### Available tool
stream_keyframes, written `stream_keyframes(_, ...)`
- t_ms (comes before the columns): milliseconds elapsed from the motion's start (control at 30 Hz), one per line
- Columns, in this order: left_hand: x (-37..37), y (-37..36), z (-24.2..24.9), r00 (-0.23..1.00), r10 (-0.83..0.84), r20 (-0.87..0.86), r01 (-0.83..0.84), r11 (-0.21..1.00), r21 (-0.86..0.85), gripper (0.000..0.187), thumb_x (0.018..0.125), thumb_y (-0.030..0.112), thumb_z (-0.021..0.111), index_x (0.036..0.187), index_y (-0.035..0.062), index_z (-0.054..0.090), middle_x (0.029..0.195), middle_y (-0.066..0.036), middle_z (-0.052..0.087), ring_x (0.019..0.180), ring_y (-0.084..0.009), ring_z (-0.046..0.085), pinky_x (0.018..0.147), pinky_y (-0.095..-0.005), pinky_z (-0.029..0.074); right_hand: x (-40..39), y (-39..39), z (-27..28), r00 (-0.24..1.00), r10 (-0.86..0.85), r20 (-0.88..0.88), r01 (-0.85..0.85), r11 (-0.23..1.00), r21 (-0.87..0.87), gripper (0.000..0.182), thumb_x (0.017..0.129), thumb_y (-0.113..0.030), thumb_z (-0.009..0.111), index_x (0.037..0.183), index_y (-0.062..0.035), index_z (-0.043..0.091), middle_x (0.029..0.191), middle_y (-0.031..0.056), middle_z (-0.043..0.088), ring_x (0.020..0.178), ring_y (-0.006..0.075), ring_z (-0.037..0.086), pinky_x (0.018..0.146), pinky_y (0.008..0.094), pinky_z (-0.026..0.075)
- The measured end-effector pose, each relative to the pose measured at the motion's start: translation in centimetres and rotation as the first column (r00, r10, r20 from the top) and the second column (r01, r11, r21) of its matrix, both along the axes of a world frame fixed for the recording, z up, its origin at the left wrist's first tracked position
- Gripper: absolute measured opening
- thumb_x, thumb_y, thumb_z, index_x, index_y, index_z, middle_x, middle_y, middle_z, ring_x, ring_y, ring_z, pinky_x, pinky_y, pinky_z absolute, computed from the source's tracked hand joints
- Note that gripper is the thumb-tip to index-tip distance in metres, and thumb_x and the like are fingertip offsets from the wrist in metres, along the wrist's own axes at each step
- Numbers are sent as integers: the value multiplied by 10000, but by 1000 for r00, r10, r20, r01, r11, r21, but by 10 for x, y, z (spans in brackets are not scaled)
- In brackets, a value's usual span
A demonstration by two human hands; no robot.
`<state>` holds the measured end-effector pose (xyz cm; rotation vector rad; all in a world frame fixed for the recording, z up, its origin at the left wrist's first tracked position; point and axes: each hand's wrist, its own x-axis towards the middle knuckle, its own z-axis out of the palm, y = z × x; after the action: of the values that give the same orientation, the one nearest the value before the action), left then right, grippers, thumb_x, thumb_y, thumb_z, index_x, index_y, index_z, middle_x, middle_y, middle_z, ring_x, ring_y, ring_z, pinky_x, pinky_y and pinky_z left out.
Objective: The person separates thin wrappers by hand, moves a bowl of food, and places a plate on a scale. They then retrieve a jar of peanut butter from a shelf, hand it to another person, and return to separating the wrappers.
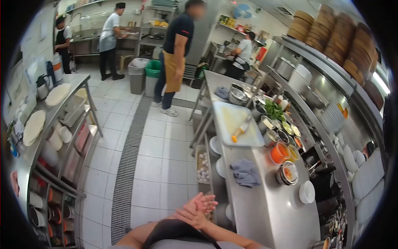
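Both of my hands are low in the middle of the head view, one against the other. My left hand (206,201) is stretched out with its fingers apart, pointing right, and holds nothing. Laid across its palm and wrist is my right hand (193,215), its fingers extended and nothing seen in them. Part of the left palm is hidden behind the right hand. Closest to the hands is the steel counter (257,207) on the right. On it lie a crumpled blue-grey cloth (245,173) and a white cutting board (226,120) bearing a knife (242,128).
Tubs of orange sauce (280,154), chopped ingredients and a white bowl (307,192) stand along the counter. Bamboo steamers (323,31) fill the top shelf. At left is a steel table (74,81) with flat round dough sheets (58,94). An aproned person (176,50) stands ahead; others work behind.
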<state>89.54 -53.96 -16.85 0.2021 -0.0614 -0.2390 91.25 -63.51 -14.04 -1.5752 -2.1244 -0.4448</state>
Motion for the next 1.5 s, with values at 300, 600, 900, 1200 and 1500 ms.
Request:
stream_keyframes(300,-294,181,3,642,710,-290,-740,673,7,537,830,512,364,1147,86,444,1068,-127,525,955,-256,517,783,-385,433,-232,214,-26,877,461,-136,-479,859,-182,421,794,-270,379,1180,-149,494,1279,69,406,1199,240,347,961,524,205)
stream_keyframes(600,-433,280,29,298,842,-450,-912,390,127,409,833,409,436,1089,95,495,885,-69,554,852,-227,552,745,-363,443,-353,325,-2,639,751,-164,-750,656,85,345,795,-208,466,1129,-142,526,1210,88,460,1190,251,361,977,383,284)
stream_keyframes(900,-545,338,8,-3,985,-174,-534,146,833,415,816,-1,389,1212,119,426,1350,-149,231,1152,-289,397,837,-336,437,-353,435,-7,782,428,-453,-616,640,-459,158,728,-178,575,834,-66,611,765,128,600,715,293,577,628,384,466)
stream_keyframes(1200,-645,487,45,-368,919,143,9,-150,989,175,831,130,507,896,6,611,564,51,472,474,-38,365,427,-203,285,-518,694,23,566,615,-549,-701,710,72,103,698,-98,612,786,-55,578,830,87,559,792,276,525,685,358,444)
stream_keyframes(1500,-716,600,48,-472,861,-189,-430,-37,902,314,856,183,491,1105,-8,494,889,-78,575,650,-108,553,555,-218,461,-608,799,31,650,531,-543,-746,583,-322,198,649,-173,659,770,-47,566,769,108,519,823,276,511,693,362,436)
